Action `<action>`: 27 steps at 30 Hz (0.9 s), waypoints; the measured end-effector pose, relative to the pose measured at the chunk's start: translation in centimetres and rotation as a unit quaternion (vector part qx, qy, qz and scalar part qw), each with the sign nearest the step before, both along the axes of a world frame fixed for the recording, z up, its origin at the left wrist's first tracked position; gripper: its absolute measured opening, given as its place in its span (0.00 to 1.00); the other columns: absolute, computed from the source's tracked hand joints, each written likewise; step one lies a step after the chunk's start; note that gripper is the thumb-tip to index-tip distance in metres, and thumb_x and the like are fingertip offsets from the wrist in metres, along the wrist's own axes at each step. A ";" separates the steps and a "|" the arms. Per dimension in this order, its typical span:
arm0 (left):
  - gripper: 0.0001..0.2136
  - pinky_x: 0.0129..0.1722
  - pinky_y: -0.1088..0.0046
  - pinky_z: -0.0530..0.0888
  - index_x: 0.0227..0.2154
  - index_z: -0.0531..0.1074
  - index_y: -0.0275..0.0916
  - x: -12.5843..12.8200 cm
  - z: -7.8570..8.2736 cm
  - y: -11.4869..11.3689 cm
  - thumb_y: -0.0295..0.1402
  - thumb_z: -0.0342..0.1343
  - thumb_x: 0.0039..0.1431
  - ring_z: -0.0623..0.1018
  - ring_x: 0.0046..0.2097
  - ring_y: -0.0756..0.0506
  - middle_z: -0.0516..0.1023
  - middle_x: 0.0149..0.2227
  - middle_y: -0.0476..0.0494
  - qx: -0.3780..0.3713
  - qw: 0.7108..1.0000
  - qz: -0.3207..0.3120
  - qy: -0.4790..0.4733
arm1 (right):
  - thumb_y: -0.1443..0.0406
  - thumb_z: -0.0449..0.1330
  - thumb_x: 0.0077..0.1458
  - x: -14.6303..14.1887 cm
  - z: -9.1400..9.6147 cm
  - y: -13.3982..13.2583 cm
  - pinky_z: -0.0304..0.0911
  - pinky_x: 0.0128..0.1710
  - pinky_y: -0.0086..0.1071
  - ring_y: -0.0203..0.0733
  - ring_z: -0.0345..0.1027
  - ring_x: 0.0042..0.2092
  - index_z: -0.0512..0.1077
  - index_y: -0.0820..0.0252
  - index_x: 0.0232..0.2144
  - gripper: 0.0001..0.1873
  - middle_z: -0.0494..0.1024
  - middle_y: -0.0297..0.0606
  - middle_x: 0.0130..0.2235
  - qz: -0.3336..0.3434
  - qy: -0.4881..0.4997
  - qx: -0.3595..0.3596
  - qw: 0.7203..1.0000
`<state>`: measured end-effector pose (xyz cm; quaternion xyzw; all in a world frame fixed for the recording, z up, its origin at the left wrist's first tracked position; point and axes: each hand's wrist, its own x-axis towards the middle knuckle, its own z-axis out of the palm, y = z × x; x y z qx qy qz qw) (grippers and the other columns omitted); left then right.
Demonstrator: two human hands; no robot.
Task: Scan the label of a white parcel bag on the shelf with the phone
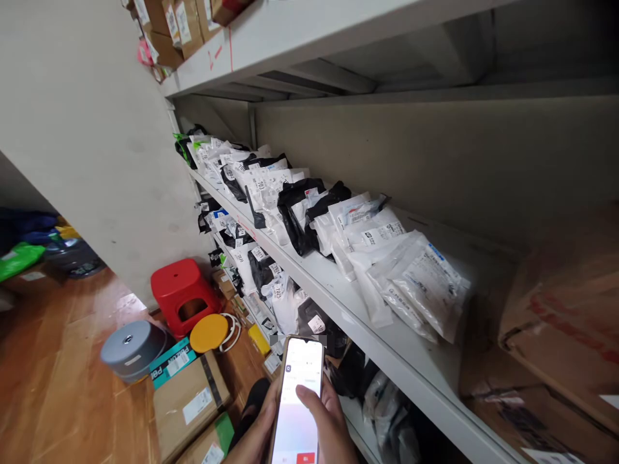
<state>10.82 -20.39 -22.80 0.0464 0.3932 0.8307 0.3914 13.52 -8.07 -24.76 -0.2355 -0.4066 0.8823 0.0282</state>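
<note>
A smartphone (297,367) with a lit, mostly white screen stands upright low in the head view. My left hand (258,425) is closed along its left edge. Around the right edge wraps my right hand (333,425), its thumb lying over the middle of the screen. A red patch shows at the bottom of the display; the text is too small to read. Beyond the phone, a shelf (333,283) carries a row of white and black mailing bags (372,225) with printed labels.
A lower shelf holds more labelled bags (283,293). Cardboard boxes (570,309) fill the right side. On the wooden floor are a red stool (184,290), a grey round stool (133,348), a yellow round seat (209,332) and a taped carton (181,399). An upper shelf (290,38) spans overhead.
</note>
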 end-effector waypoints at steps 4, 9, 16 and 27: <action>0.26 0.65 0.55 0.51 0.57 0.66 0.51 0.0 -0.1 -0.2 0.50 0.55 0.56 0.54 0.67 0.36 0.64 0.62 0.48 0.000 1.000 0.007 0.009 | 0.56 0.72 0.39 0.4 -0.5 0.1 0.69 0.41 0.46 0.57 0.76 0.43 0.59 0.58 0.58 0.46 0.82 0.45 0.43 0.020 -0.015 0.026 0.999; 0.25 0.66 0.56 0.48 0.60 0.63 0.49 -0.8 0.4 -0.3 0.48 0.51 0.60 0.56 0.66 0.37 0.65 0.62 0.46 0.007 1.000 0.000 -0.020 | 0.55 0.65 0.43 0.5 -1.2 1.2 0.67 0.48 0.47 0.58 0.72 0.50 0.59 0.57 0.59 0.41 0.80 0.45 0.48 0.006 0.019 0.011 1.000; 0.28 0.63 0.53 0.57 0.62 0.59 0.49 -1.2 1.1 0.2 0.48 0.52 0.59 0.61 0.64 0.35 0.68 0.60 0.45 0.003 0.999 -0.017 -0.049 | 0.60 0.62 0.44 1.9 -1.3 2.9 0.60 0.56 0.44 0.55 0.64 0.58 0.62 0.52 0.58 0.37 0.75 0.40 0.55 0.037 0.032 0.035 0.998; 0.33 0.60 0.54 0.61 0.66 0.47 0.48 -0.7 2.3 0.0 0.41 0.52 0.59 0.65 0.61 0.35 0.68 0.60 0.43 0.028 0.997 -0.063 -0.022 | 0.60 0.66 0.40 2.3 0.1 2.5 0.54 0.60 0.50 0.59 0.62 0.60 0.60 0.53 0.60 0.43 0.74 0.43 0.56 0.062 0.088 0.004 0.994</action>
